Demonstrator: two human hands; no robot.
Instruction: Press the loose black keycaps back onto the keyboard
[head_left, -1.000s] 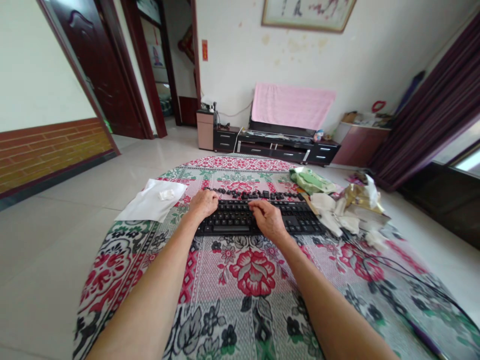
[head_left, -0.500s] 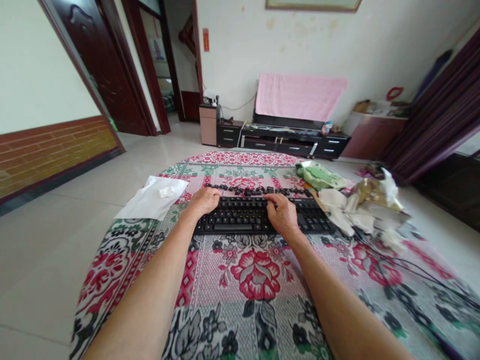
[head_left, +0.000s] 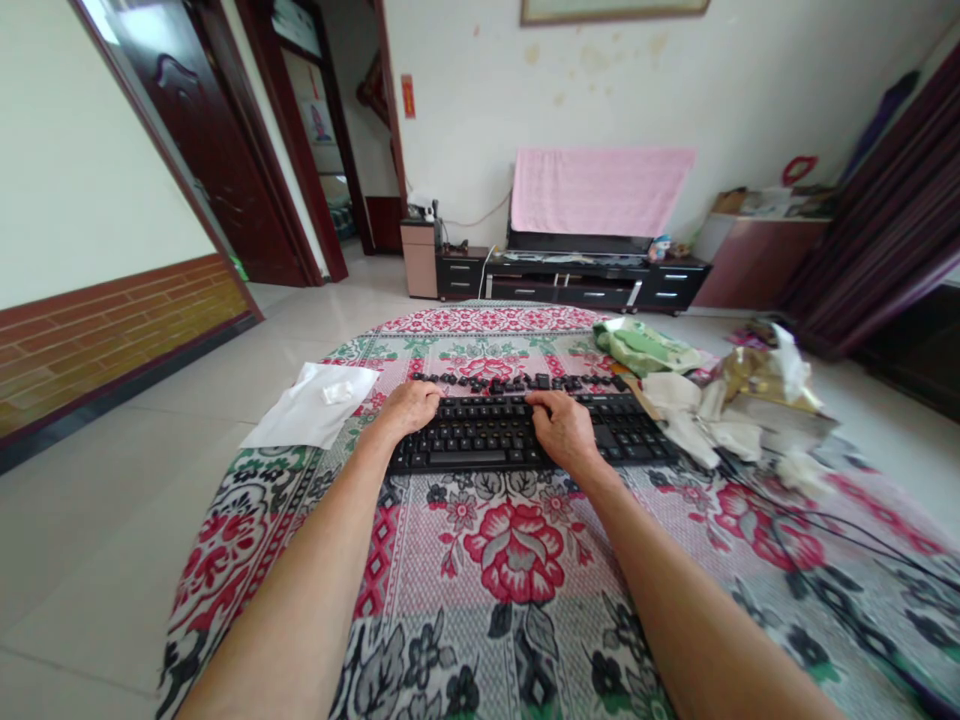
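A black keyboard (head_left: 469, 458) lies flat on the flowered tablecloth (head_left: 517, 550). My left hand (head_left: 411, 408) is closed around its far left corner. Right of the middle, my right hand (head_left: 564, 428) rests over the keys with curled fingers, the tips at the top rows. Whatever is between those fingertips is too small or hidden to make out. Just beyond the keyboard's far edge, several loose black keycaps (head_left: 541, 381) lie in an uneven row.
White paper (head_left: 289, 425) with a crumpled tissue (head_left: 337, 392) lies at left. On the right are a green plastic package (head_left: 645, 348), white cloth gloves (head_left: 675, 405), a gold-and-white bag (head_left: 757, 380) and black cables (head_left: 832, 525). A low black cabinet (head_left: 532, 290) stands beyond the table.
The view has shifted slightly. Both hands keep nearly the same places on the keyboard, and the keycaps have not visibly moved.
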